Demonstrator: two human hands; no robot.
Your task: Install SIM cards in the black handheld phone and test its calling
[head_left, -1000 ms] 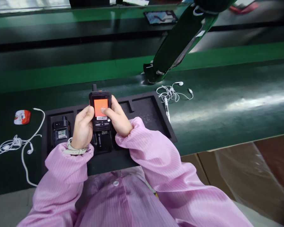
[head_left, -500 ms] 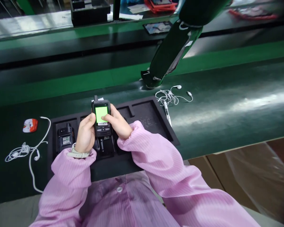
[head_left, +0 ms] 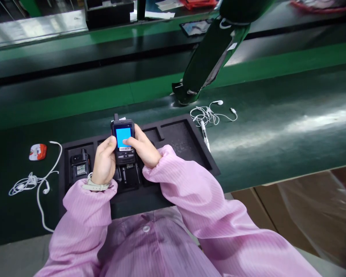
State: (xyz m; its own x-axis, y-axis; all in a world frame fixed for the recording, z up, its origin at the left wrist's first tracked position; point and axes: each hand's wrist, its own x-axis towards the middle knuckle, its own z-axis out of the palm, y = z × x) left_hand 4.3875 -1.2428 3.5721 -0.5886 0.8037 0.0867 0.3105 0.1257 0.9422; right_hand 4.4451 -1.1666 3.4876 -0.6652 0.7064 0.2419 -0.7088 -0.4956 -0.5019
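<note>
Both my hands hold a black handheld radio upright above a black foam tray. Its screen is plain blue, with a white barcode label at the lower edge and a stubby antenna on top. My left hand is closed round the radio's left side, thumb on the edge. My right hand grips the right side, its thumb over the lower right of the screen. Another radio, back up with its inner bay exposed, lies in the tray's left compartment. Beneath the held radio, more black parts sit in the tray, partly hidden.
White earphones and a white pen lie right of the tray. On the left are more earphones, a white cable and a red-and-white item. A dark green post rises behind the tray.
The radio's screen has turned from green to blue. Both hands keep the same hold, and the view has shifted slightly.
</note>
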